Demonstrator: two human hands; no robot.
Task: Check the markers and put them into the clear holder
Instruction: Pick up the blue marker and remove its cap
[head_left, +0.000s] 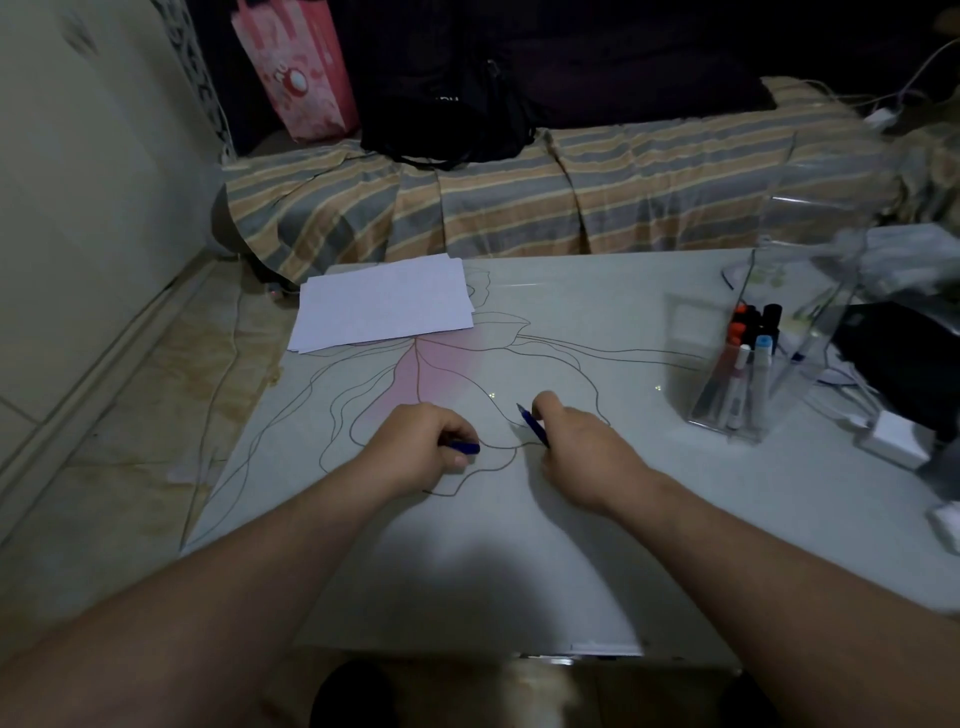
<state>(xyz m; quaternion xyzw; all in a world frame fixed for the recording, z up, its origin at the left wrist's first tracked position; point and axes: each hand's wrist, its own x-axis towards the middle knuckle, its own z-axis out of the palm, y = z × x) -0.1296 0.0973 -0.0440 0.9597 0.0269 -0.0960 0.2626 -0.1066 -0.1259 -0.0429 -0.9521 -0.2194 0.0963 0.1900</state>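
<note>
My left hand (421, 447) grips a dark blue marker cap (464, 448), whose end pokes out to the right of the curled fingers. My right hand (576, 447) holds the uncapped blue marker (532, 425), its tip pointing up and left. Both hands hover low over the middle of the white table (519, 545), a short gap between cap and marker. The clear holder (727, 374) stands at the right of the table with several markers upright inside, with orange, black, white and light-blue caps.
A stack of white paper (384, 304) lies at the table's far left. A line drawing with a pink patch (431, 374) covers the tabletop. Dark objects, a white adapter (893, 436) and cables crowd the right edge. A striped bed (519, 202) runs behind the table.
</note>
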